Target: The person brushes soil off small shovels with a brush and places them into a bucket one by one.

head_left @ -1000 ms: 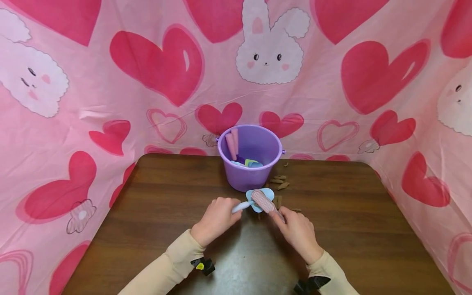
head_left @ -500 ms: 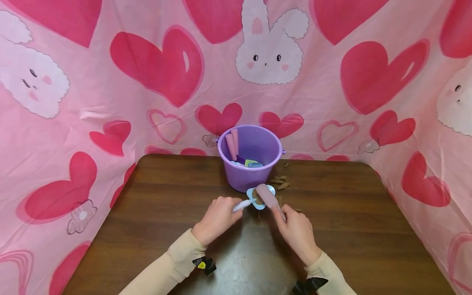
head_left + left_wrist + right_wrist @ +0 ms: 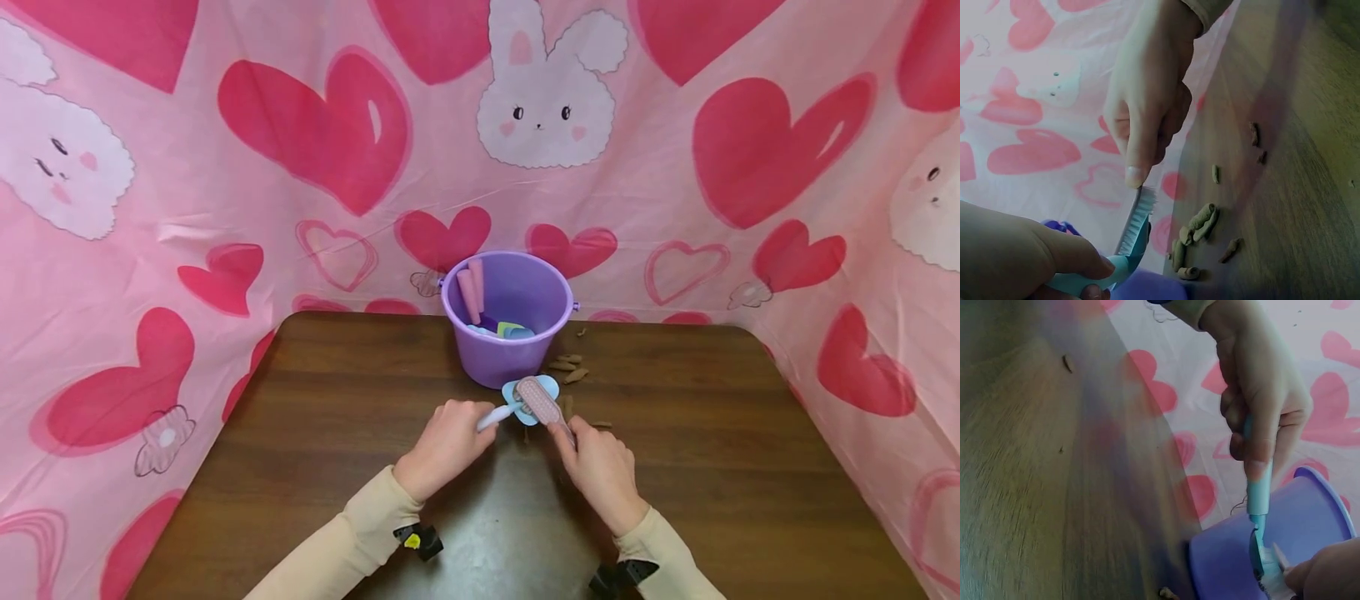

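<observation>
My left hand [image 3: 446,442] grips the pale handle of a light blue toy shovel [image 3: 512,393], its rounded head held in front of the bucket. In my right hand [image 3: 603,475] is a pinkish-grey brush [image 3: 536,397], laid bristles-down across the shovel head and hiding much of it. The left wrist view shows the pale bristles [image 3: 1139,215] against the shovel's face, with the right thumb along the brush. Dark specks mark the shovel head [image 3: 1257,555] in the right wrist view, where my left fingers wrap its handle.
A purple bucket [image 3: 502,362] stands at the table's back edge, with pink handles [image 3: 470,293] and blue and green pieces inside. Several brown clay-like bits [image 3: 576,376] lie to its right on the wooden table [image 3: 337,375]. A heart-patterned cloth [image 3: 600,192] hangs behind.
The brush has made short strokes over the shovel head, moving up and right, then slightly back left. A brown patch seen half a second ago is now mostly covered. The shovel has risen slightly.
</observation>
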A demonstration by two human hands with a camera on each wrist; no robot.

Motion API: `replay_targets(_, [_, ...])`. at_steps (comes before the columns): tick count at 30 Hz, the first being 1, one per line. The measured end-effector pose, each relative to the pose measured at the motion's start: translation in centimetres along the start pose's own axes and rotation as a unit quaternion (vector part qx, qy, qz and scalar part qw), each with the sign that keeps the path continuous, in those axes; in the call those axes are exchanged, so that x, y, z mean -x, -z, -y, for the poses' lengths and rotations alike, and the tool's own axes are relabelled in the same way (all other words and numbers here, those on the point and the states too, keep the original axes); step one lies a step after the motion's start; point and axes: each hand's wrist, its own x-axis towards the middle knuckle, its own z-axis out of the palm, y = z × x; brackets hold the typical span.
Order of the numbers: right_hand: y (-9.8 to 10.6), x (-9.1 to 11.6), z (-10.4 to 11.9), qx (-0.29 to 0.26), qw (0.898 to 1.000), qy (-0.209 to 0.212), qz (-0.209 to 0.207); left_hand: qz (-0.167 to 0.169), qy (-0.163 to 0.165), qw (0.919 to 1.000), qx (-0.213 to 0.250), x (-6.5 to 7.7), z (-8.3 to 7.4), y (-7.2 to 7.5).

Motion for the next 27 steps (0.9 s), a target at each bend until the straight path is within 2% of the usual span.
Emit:
replay_targets(5, [-0.29,-0.15,0.17,-0.019,1.000,-0.004,0.001,0.005,0.005,1.0000,-0.001,0.10,-0.01,0.00])
replay_targets(9, [-0.23,-0.09,0.48,-0.033,0.999,0.007,-0.022,0.000,0.006,1.0000,-0.004,0.13,-0.06,0.11])
replay_targets(16, [-0.26,0.06,0.56,0.000,0.999,0.052,-0.008,0.002,0.016,0.9999,0.000,0.17,0.03,0.37])
replay_targets(20, [-0.43,0.03,0.37,0.016,0.999,0.039,-0.012,0.005,0.009,0.9999,0.003,0.29,0.07,0.30])
replay_targets(27, [-0.71,0.11,0.49,-0.008,1.000,0.015,-0.010,0.004,0.008,0.9999,0.005,0.21,-0.05,0.05])
